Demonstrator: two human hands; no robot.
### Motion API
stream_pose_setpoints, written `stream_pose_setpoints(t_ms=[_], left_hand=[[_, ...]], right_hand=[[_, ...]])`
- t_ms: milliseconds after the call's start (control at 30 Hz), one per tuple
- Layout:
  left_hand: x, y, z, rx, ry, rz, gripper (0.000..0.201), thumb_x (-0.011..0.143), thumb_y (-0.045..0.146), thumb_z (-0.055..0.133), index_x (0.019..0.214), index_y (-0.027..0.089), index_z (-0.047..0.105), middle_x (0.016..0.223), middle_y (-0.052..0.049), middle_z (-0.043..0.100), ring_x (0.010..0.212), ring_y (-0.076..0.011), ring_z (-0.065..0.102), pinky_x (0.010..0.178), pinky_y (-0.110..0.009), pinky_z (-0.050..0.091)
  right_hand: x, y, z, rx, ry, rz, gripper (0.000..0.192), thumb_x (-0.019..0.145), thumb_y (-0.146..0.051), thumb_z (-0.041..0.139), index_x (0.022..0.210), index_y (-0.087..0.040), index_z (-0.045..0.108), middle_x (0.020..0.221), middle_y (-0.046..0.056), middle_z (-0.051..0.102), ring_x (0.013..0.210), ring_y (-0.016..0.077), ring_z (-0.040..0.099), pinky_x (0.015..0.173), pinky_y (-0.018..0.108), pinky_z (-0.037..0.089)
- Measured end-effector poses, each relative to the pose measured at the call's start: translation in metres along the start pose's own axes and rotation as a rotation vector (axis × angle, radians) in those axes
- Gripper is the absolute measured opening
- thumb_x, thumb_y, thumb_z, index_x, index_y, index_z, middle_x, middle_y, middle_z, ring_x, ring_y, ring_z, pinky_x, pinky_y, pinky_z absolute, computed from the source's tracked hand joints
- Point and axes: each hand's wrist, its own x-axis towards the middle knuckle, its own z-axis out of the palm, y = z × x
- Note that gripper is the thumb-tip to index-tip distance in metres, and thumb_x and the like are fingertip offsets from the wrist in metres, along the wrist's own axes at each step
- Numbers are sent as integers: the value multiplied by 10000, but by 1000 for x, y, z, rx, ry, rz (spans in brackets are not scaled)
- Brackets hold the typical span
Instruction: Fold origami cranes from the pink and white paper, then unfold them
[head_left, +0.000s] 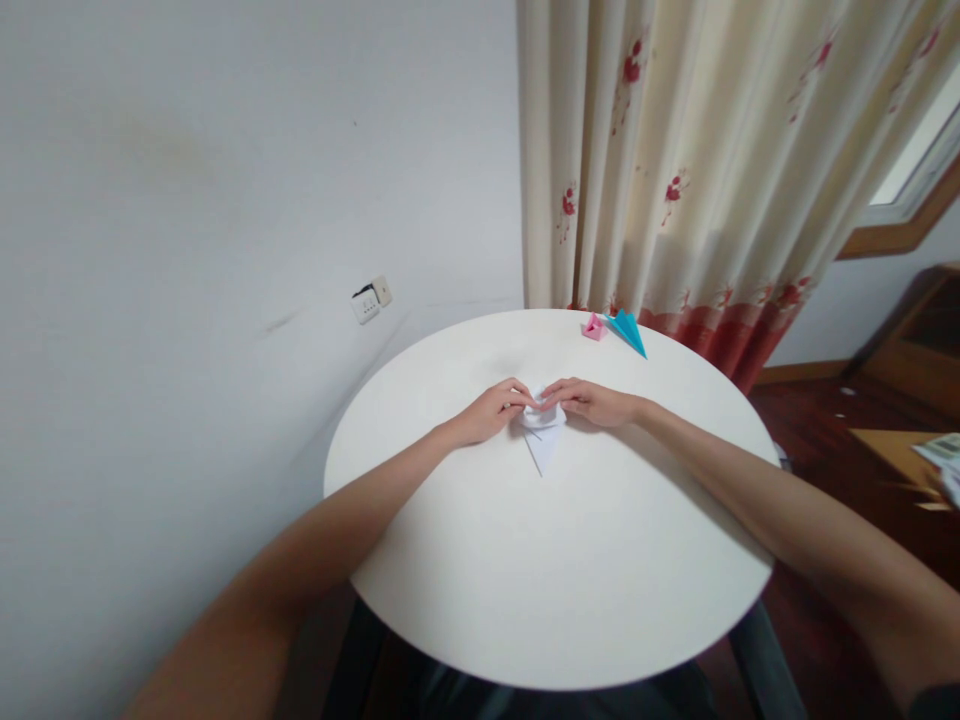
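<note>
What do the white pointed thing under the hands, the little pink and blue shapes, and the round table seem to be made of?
White pointed piece: thin matte paper, judging by its crisp creases and sharp tip.
Pink shape and blue shape: coloured paper, folded flat with sharp edges.
Round table: smooth white top with a slight sheen, perhaps laminate or painted board; uncertain.

Round white table (600, 600) — white (543, 440), pink (593, 327), blue paper folds (627, 330).

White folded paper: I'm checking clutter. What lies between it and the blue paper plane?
Only bare tabletop separates white folded paper from blue paper plane, head view.
</note>
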Motion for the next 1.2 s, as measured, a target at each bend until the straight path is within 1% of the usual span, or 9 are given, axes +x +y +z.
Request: stream_pose_setpoints(t_ms=[133, 233, 400, 500, 600, 667, 767, 1033, 1200], left_hand=[[0, 3, 5, -18, 5, -67, 332, 893, 265, 515, 1201, 225, 633, 1138, -86, 514, 902, -160, 536, 795, -291, 459], [1, 0, 9, -60, 16, -86, 386, 875, 293, 557, 1252, 217, 582, 1094, -76, 536, 832, -143, 533, 746, -272, 460], [2, -3, 14, 27, 18, -93, 513, 772, 341, 688, 1243, 196, 546, 1095, -77, 574, 930, -186, 551, 853, -326, 457], [-1, 0, 16, 171, -83, -80, 532, 822, 416, 623, 1289, 186, 516, 1263, -126, 533, 1165, -248, 491, 1008, -388, 376], [-5, 5, 17, 285, -231, -107, 622, 906, 489, 461, 1426, 164, 357, 1509, -160, 303, 1394, -275, 267, 1130, -409, 209], [-7, 9, 18, 332, -314, -137, 723, 918, 553, 381, 1491, 155, 195, 1572, -160, 133, 1451, -268, 109, 1160, -415, 102], [-9, 14, 16, 365, -408, -157, 845, 896, 633, 333, 1513, 135, 40, 1575, -165, 14, 1460, -255, 8, 1166, -412, 17], [-7, 12, 14, 385, -459, -135, 1053, 794, 731, 424, 1508, 126, -57, 1557, -187, -72, 1449, -289, -66, 1160, -457, -5], [-7, 15, 16, 393, -474, -147, 1071, 781, 744, 431, 1509, 117, -43, 1555, -192, -75, 1449, -287, -73, 1161, -469, -11]], right_hand=[[4, 6, 12, -6, 174, 87, 299, 902, -398, 506, 1058, -191, 656, 1114, 100, 632, 974, 203, 581, 864, 347, 460], [6, 11, 19, 13, 229, 140, 337, 838, -413, 603, 1082, -180, 604, 1062, 86, 622, 869, 184, 578, 755, 307, 477], [9, 10, 24, -183, 287, 162, 503, 684, -447, 763, 1061, -168, 583, 1051, 102, 584, 897, 216, 552, 820, 355, 451], [8, 8, 24, -347, 237, 257, 517, 687, -522, 743, 1054, -183, 607, 1073, 120, 593, 1015, 271, 532, 903, 411, 408], [6, 5, 23, -426, 129, 310, 563, 762, -604, 629, 1159, -205, 597, 1222, 152, 562, 1157, 322, 481, 957, 471, 372], [3, 3, 24, -450, 49, 304, 682, 783, -649, 567, 1300, -207, 521, 1349, 181, 489, 1253, 354, 415, 997, 522, 332], [1, -2, 27, -445, -54, 316, 898, 754, -721, 530, 1443, -168, 364, 1485, 223, 328, 1369, 387, 280, 1072, 562, 237], [2, -4, 36, -413, -79, 368, 1113, 676, -789, 534, 1505, -118, 215, 1548, 220, 165, 1430, 388, 121, 1145, 542, 99], [2, -3, 37, -438, -101, 380, 1050, 752, -774, 449, 1515, -111, 161, 1555, 210, 121, 1439, 359, 100, 1150, 543, 93]])
